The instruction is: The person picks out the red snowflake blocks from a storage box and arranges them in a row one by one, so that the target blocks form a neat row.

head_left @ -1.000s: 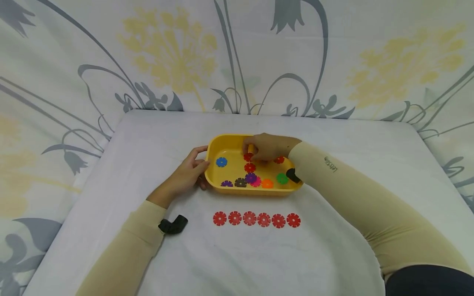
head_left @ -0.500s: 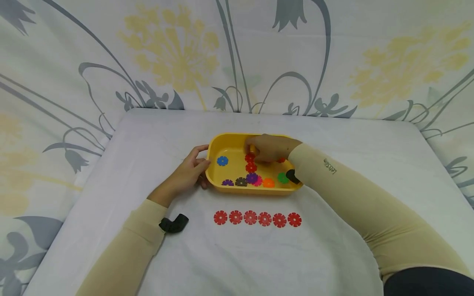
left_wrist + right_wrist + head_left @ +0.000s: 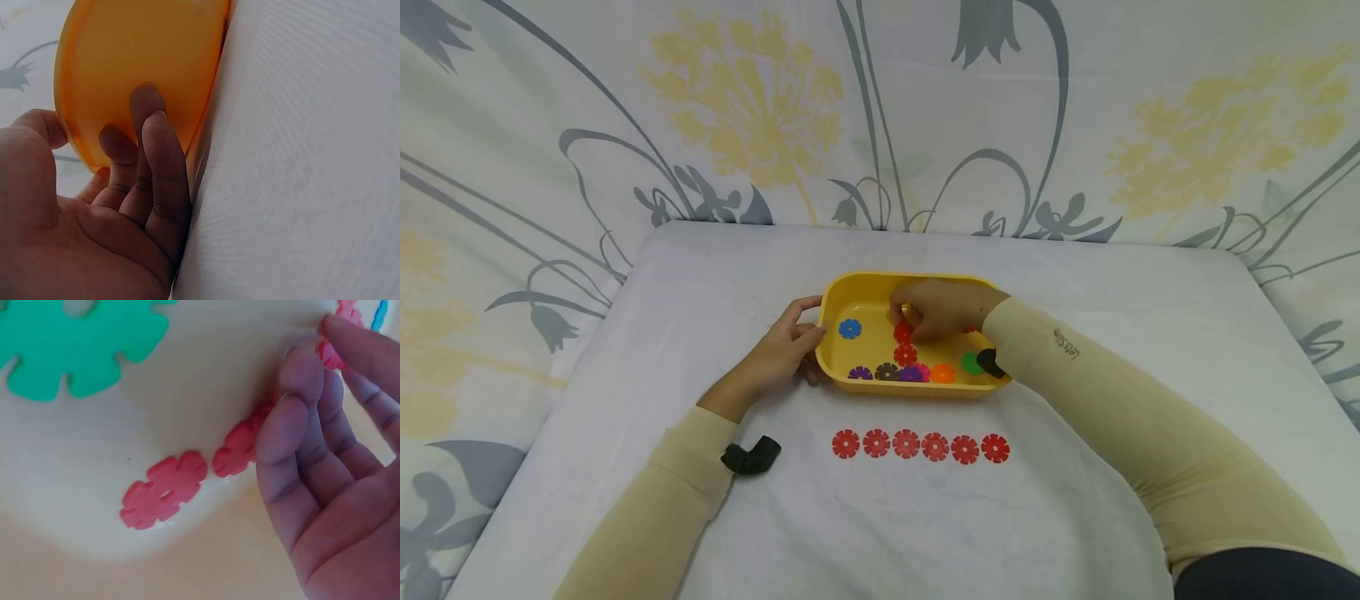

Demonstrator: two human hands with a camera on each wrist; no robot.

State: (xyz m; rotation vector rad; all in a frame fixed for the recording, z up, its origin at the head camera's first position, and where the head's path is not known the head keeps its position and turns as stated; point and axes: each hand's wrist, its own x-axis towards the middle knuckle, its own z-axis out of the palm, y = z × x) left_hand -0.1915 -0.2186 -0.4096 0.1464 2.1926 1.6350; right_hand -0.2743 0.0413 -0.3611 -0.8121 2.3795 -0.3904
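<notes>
A yellow plastic tray holds several notched snowflake building discs. My left hand grips its left end; the left wrist view shows the fingertips against the outer wall and the thumb at the rim. My right hand reaches inside with curled fingers. Its thumb and fingertips are at a red snowflake disc, whose edge shows between them in the right wrist view. Another red disc lies just nearer. The right wrist view also has two red discs beside the hand, including a whole red disc.
Several red discs form a row on the white cloth before the tray. Inside the tray are a blue disc, an orange disc, a green disc and purple, grey and pink ones. Patterned fabric rises behind.
My right hand has moved slightly toward the tray's near side. Two red discs and a purple disc have slid nearer with it. The left hand stays on the tray.
</notes>
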